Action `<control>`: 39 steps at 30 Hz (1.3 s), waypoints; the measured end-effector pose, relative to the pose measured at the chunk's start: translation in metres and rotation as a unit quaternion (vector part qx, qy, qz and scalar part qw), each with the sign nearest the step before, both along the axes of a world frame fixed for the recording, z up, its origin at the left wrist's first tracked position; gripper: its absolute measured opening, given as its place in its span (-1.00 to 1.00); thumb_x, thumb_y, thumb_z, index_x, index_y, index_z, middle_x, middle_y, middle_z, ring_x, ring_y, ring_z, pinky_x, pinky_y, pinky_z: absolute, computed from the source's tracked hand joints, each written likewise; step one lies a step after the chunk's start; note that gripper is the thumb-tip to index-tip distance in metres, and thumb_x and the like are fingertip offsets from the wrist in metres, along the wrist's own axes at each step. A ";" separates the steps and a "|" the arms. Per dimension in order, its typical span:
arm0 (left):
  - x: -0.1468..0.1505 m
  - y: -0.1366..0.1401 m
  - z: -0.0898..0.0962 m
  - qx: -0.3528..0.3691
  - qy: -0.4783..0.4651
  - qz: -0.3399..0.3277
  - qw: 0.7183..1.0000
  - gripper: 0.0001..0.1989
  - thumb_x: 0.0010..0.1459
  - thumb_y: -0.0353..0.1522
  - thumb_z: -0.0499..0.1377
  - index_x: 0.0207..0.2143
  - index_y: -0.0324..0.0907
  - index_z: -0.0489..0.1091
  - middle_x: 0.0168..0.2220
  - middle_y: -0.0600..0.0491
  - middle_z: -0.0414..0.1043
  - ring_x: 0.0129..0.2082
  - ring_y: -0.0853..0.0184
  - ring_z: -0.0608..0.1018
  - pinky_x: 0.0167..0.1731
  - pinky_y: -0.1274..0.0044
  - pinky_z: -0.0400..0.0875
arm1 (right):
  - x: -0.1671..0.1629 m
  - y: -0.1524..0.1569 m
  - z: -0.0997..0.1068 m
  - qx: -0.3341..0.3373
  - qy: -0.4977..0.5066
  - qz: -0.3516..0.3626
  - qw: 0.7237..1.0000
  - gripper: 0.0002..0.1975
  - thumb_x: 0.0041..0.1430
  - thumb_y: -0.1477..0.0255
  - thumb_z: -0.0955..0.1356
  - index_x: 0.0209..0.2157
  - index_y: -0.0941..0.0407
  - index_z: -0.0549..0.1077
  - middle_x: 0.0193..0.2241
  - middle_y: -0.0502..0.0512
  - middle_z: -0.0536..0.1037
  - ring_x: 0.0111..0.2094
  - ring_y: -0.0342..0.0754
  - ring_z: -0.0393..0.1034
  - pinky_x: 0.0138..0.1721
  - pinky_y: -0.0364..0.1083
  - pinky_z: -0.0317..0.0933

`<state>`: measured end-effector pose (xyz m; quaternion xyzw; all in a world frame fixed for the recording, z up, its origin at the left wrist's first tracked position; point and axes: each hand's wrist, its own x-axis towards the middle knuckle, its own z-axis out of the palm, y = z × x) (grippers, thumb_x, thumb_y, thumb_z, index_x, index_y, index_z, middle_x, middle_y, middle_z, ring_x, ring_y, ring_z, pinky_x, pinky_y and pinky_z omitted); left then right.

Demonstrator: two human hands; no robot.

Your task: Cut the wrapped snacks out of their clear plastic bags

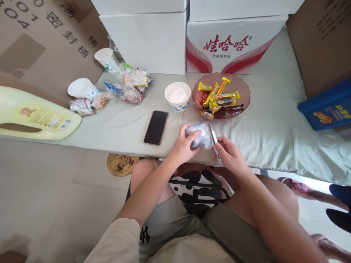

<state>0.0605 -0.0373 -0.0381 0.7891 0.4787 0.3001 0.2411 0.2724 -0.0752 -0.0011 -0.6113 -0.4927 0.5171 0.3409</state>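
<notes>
A clear plastic-wrapped packet with blue marks (202,133) is gripped in my left hand (183,146), just above the table's front edge. What lies inside the wrapping I cannot make out. My right hand (231,155) is closed around a slim white utility knife (215,143). Its blade end points away from me, close beside the packet's right side; whether they touch I cannot tell. Beyond my hands stand a white paper bowl (177,95) and a pink glass bowl (244,89) holding several yellow and brown wrapped snack bars. A dark phone (155,128) lies left of my left hand.
Two more paper cups (105,60) and several wrapped snacks (134,86) sit at the left. A pale yellow jug (41,113) lies along the left edge. White boxes (237,44) line the back. A blue container (326,106) stands right. A panda stool (203,186) is below.
</notes>
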 end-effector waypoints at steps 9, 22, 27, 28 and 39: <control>0.000 0.005 -0.003 0.052 -0.091 0.040 0.994 -0.52 0.30 -0.35 0.22 0.23 -0.12 0.23 0.19 -0.20 0.33 0.26 0.10 0.45 0.18 0.26 0.50 | -0.015 0.001 -0.002 0.009 0.052 0.008 0.999 -0.48 0.14 -0.06 0.37 -0.12 0.05 0.26 -0.33 0.06 0.64 -0.54 -0.12 0.47 -0.43 -0.08 0.32; -0.011 0.023 -0.011 -0.044 -0.273 0.210 0.938 -0.56 0.23 -0.17 0.30 0.09 -0.07 0.30 0.10 -0.09 0.35 -0.09 0.31 0.58 -0.14 0.50 0.59 | 0.008 0.003 0.001 -0.028 -0.090 0.039 0.995 -0.73 0.18 0.18 0.34 -0.15 0.02 0.36 -0.33 0.01 0.68 -0.56 -0.09 0.46 -0.43 -0.07 0.27; -0.007 0.011 -0.007 -0.022 -0.205 0.149 0.967 -0.64 0.24 -0.16 0.27 0.01 -0.11 0.39 0.01 -0.08 0.35 -0.16 0.32 0.56 -0.24 0.52 0.57 | 0.034 0.008 -0.002 0.073 -0.286 -0.046 0.954 -0.73 0.19 0.19 0.34 -0.17 0.05 0.51 -0.29 0.16 0.66 -0.36 0.06 0.50 -0.32 -0.03 0.20; -0.004 0.008 -0.006 -0.011 -0.176 0.128 0.976 -0.68 0.25 -0.19 0.27 -0.01 -0.12 0.41 0.00 -0.07 0.36 -0.15 0.32 0.57 -0.21 0.50 0.57 | 0.037 0.009 -0.004 0.081 -0.325 -0.050 0.941 -0.73 0.20 0.21 0.34 -0.16 0.05 0.52 -0.27 0.18 0.66 -0.34 0.08 0.49 -0.33 -0.03 0.16; -0.024 0.024 -0.004 -0.011 -0.191 0.210 0.959 -0.72 0.38 -0.15 0.11 0.01 -0.09 0.36 -0.05 -0.06 0.52 -0.02 0.26 0.59 -0.02 0.40 0.51 | 0.052 0.018 -0.016 0.153 -0.464 -0.070 0.870 -0.71 0.27 0.35 0.27 -0.11 0.07 0.58 -0.12 0.27 0.59 -0.24 0.13 0.45 -0.30 0.01 0.15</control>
